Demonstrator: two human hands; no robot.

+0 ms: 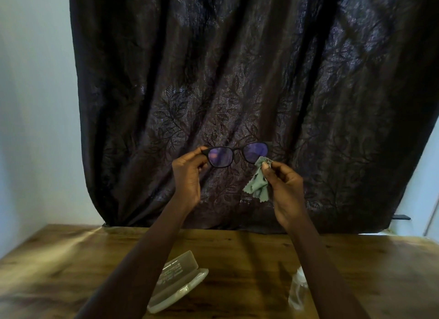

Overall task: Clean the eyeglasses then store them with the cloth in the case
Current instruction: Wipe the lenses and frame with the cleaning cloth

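Note:
Black-framed eyeglasses (235, 154) with purple-tinted lenses are held up in front of the dark curtain. My left hand (187, 176) pinches the frame at its left end. My right hand (283, 188) grips a crumpled grey-green cloth (257, 182), whose top touches the lower edge of the right lens. On the wooden table (237, 252) below lies a clear plastic case (177, 283), open, partly hidden behind my left forearm.
A dark leaf-patterned curtain (237, 81) hangs behind the table. A crumpled clear plastic wrapper (298, 287) lies on the table beside my right forearm. Pale walls stand at both sides.

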